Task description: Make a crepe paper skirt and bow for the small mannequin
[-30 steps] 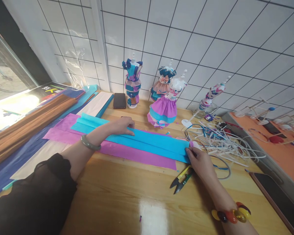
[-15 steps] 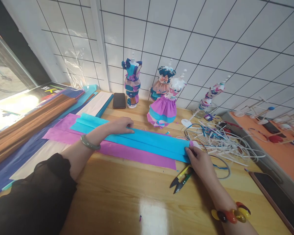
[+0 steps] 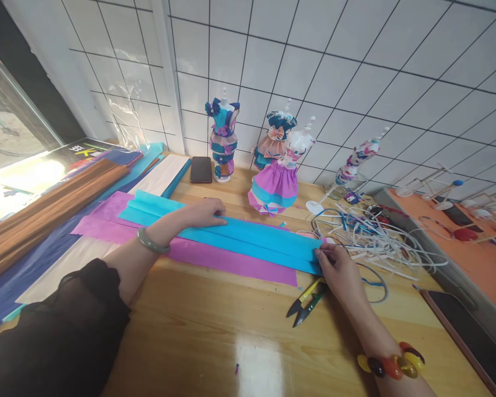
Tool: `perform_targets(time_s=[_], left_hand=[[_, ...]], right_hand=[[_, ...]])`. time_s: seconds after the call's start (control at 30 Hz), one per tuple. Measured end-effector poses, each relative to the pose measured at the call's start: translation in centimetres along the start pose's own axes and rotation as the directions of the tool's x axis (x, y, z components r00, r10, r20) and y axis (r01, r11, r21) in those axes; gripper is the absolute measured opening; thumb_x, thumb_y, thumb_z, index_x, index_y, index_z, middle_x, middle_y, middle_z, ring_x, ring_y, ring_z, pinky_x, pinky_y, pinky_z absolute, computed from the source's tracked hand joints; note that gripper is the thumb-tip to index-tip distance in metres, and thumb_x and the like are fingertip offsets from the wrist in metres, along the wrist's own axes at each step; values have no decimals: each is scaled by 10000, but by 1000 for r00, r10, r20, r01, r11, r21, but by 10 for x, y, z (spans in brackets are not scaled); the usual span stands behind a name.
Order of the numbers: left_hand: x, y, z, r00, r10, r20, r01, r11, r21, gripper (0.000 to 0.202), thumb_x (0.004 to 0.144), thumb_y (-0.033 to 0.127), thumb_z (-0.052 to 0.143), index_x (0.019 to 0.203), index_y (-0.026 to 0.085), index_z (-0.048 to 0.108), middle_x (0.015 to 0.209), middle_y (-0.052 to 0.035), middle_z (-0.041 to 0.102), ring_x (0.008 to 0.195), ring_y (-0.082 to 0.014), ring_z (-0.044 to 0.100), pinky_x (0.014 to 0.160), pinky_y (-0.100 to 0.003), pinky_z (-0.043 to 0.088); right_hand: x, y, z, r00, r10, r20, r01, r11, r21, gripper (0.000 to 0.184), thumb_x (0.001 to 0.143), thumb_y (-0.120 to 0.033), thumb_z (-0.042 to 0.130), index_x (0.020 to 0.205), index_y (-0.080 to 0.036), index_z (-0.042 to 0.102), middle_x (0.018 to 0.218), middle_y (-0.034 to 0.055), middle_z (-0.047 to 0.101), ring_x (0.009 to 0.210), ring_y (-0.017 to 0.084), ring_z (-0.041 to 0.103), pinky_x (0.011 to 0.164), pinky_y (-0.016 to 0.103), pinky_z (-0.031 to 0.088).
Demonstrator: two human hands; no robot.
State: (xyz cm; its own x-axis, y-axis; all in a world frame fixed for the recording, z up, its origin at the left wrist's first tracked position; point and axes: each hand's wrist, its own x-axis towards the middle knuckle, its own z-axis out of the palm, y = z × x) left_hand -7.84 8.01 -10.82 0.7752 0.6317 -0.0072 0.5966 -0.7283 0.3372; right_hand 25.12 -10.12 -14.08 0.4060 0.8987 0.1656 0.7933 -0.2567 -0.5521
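A long strip of blue crepe paper (image 3: pixel 248 239) lies slantwise over a wider purple crepe paper strip (image 3: pixel 231 263) on the wooden table. My left hand (image 3: pixel 204 212) rests on the blue strip's upper edge, left of its middle, pressing it down with fingers lying loosely; some are hidden behind the hand. At the strip's right end, my right hand (image 3: pixel 339 270) pinches the edge between thumb and fingers. Thread snips (image 3: pixel 306 302) with yellow and green handles lie partly beneath that hand, blades pointing left.
Rolled and flat crepe papers (image 3: pixel 53 204) cover the left side. Small dressed mannequins (image 3: pixel 275 187) and a dark phone (image 3: pixel 201 170) stand or lie along the tiled wall. Tangled white strips (image 3: pixel 380 237) lie right, above a dark tablet (image 3: pixel 463 331). Orange shelf (image 3: pixel 475 242) beyond.
My right hand has shifted slightly right, its fingers now nearer the blue strip's end corner. My left hand stays in place.
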Motion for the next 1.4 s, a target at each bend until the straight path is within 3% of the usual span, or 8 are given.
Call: perform_targets(time_s=[0.3,0.63,0.77,0.9,1.03,1.2,1.27,1.4], left_hand=[[1,-2,3,1000,-20,-23,20,1000,-16,304,778,470,464,787,174,533,836,-34,560,739,-161,513,641,-259,363],[2,-2,6,999,-32,-39,32,999,-8,293,780,467,474,797,182,542,836,-34,575,749,-171,522,645,-267,364],[0,3,5,996,-48,-74,50,998,25,263,775,417,508,900,185,514,871,-36,576,780,-184,520,646,-271,370],[-1,17,1,978,110,-178,-68,971,228,190,774,283,537,924,167,519,959,-73,551,913,-217,500,775,-316,378],[-1,35,4,959,252,-128,-199,924,327,159,830,169,439,904,167,579,933,-87,561,940,-215,501,797,-322,381],[-7,58,26,942,325,-80,-301,927,222,375,910,391,341,1147,175,535,1155,-94,570,1102,-214,476,921,-331,361],[-13,64,37,935,350,-56,-331,918,216,545,889,519,301,1316,196,401,1379,-109,405,1281,-253,329,1028,-377,268],[-22,70,51,946,323,9,-318,926,206,673,835,643,247,1391,265,280,1490,-88,197,1375,-299,130,1088,-480,85]], right_hand=[[1,5,1,996,-91,-23,93,984,149,258,751,-451,543,719,-197,519,673,34,618,580,159,565,536,263,428],[-3,6,3,979,-204,8,204,978,-34,317,821,-367,458,979,-194,673,951,83,697,841,239,640,743,351,473],[-3,3,1,957,-288,25,289,945,-153,334,854,-335,416,1004,-197,682,990,91,680,841,228,638,713,329,476],[-4,0,0,945,-324,51,327,915,-235,334,871,-308,401,1022,-187,673,1023,101,659,846,222,630,701,318,477],[-5,-2,-1,939,-336,73,343,899,-271,321,872,-288,404,1023,-185,668,1023,98,651,869,226,623,711,321,478],[-5,0,0,933,-351,79,359,894,-268,311,873,-289,404,1005,-186,666,974,94,653,875,230,621,705,328,482],[-5,1,2,931,-358,76,364,893,-264,306,873,-295,407,998,-188,665,957,94,652,873,229,621,710,331,484],[-5,2,3,918,-394,56,395,888,-235,293,873,-299,419,975,-177,665,949,99,646,876,227,616,732,336,486]])
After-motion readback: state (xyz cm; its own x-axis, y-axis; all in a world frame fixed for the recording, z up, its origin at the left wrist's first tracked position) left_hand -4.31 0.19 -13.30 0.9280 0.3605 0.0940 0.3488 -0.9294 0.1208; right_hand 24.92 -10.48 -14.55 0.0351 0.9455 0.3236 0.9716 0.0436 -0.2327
